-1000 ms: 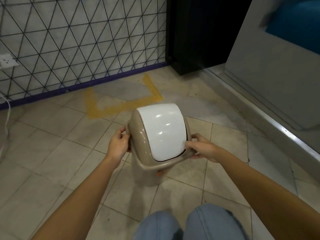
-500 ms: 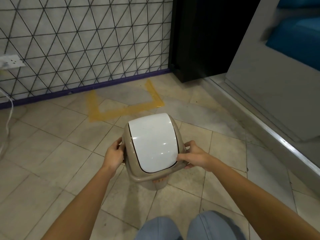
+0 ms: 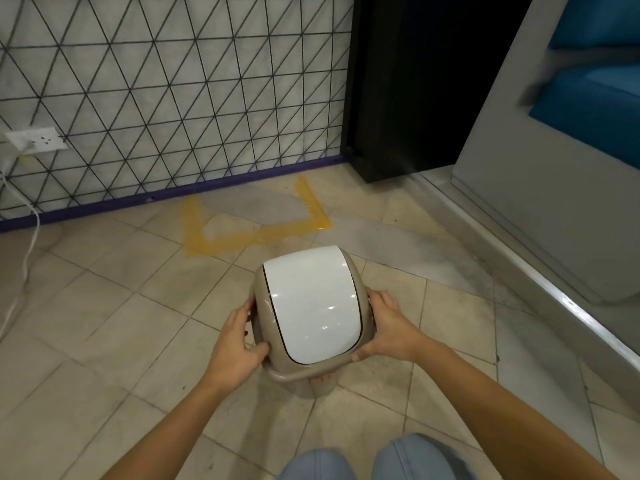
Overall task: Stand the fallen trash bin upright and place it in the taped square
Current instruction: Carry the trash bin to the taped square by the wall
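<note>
Left hand [image 3: 239,344], right hand [image 3: 388,327] gripping upright swing-lid trash bin [image 3: 310,306], now sitting lower, nearer knees; yellow taped square [image 3: 256,233] awaiting ahead.

Trash bin [image 3: 311,327]: beige plastic w/ glossy white swing lid, upright, top facing camera, base toward floor, held at its rim. Sits just short of the taped square [image 3: 256,233], outside it. Square: yellow tape, 3 sides visible, against wall base.

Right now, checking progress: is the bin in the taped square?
No. The bin stands short of the square, held by both hands.
</note>
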Action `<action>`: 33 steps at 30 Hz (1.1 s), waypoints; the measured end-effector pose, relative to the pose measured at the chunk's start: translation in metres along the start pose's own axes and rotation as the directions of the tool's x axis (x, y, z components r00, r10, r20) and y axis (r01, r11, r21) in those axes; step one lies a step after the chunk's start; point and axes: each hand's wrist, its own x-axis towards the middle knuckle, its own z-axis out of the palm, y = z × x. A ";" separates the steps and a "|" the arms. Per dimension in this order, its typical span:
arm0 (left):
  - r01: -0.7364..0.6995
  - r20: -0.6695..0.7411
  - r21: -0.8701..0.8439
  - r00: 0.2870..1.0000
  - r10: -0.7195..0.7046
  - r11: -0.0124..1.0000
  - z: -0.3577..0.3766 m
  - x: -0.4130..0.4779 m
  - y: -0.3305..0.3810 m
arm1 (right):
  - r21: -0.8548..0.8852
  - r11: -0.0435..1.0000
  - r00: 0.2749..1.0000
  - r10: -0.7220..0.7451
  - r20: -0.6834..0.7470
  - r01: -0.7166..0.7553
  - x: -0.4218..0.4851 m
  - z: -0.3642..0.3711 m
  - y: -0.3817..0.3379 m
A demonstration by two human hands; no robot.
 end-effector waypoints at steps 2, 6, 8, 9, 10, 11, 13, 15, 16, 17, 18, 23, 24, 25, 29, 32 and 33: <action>-0.039 0.111 0.077 0.993 0.030 0.996 -0.003 -0.006 -0.004 | 0.002 1.000 1.000 -0.011 -0.023 0.011 0.000 0.000 0.000; -0.107 0.178 0.065 0.980 0.094 0.992 -0.004 -0.008 -0.004 | 0.022 0.999 0.999 -0.035 -0.039 0.036 0.003 0.000 -0.003; -0.113 0.171 0.040 0.980 0.105 0.993 -0.004 -0.005 -0.002 | 0.035 0.999 0.998 -0.032 -0.047 0.034 0.005 0.000 -0.005; -0.114 0.171 0.034 0.979 0.106 0.993 -0.004 -0.003 -0.001 | 0.044 0.998 0.998 -0.031 -0.052 0.033 0.006 0.000 -0.006; -0.111 0.171 0.031 0.980 0.105 0.993 -0.004 -0.002 0.000 | 0.051 0.998 0.998 -0.033 -0.057 0.036 0.008 0.000 -0.007; -0.107 0.171 0.027 0.980 0.101 0.994 -0.004 0.000 0.001 | 0.056 0.998 0.998 -0.033 -0.060 0.037 0.009 0.000 -0.008; -0.097 0.168 0.014 0.981 0.094 0.995 -0.005 0.003 0.001 | 0.060 0.998 0.998 -0.027 -0.054 0.030 0.014 -0.001 -0.009; -0.095 0.159 0.007 0.983 0.092 0.995 -0.006 0.007 0.002 | 0.062 0.998 0.998 -0.020 -0.057 0.023 0.019 -0.001 -0.010; -0.091 0.150 0.010 0.985 0.088 0.996 -0.007 0.009 0.002 | 0.067 0.998 0.998 -0.019 -0.061 0.023 0.022 -0.001 -0.011; -0.079 0.138 0.014 0.988 0.076 0.997 -0.008 0.012 0.002 | 0.073 0.997 0.998 -0.020 -0.065 0.025 0.026 -0.001 -0.012; -0.061 0.127 0.015 0.990 0.059 0.998 -0.009 0.015 0.002 | 0.079 0.997 0.997 -0.021 -0.070 0.027 0.030 0.000 -0.013; -0.028 0.089 0.016 0.996 0.027 0.999 -0.013 0.030 0.000 | 0.081 0.995 0.995 -0.045 -0.091 0.052 0.049 0.000 -0.020; -0.023 0.081 0.022 0.996 0.021 1.000 -0.014 0.032 0.000 | 0.078 0.995 0.995 -0.050 -0.088 0.057 0.053 -0.001 -0.021; -0.017 0.072 0.027 0.997 0.015 0.999 -0.015 0.035 -0.001 | 0.073 0.996 0.995 -0.053 -0.082 0.059 0.057 -0.002 -0.022; -0.004 0.049 0.029 0.999 0.003 1.000 -0.017 0.042 0.003 | 0.066 0.995 0.995 -0.068 -0.072 0.073 0.069 -0.006 -0.027; 0.020 0.013 0.021 1.000 -0.020 1.000 -0.017 0.049 0.006 | 0.041 0.995 0.994 -0.089 -0.058 0.092 0.077 -0.007 -0.032; 0.016 0.013 0.016 1.000 -0.017 1.000 -0.017 0.051 0.007 | 0.044 0.995 0.995 -0.087 -0.057 0.090 0.079 -0.007 -0.033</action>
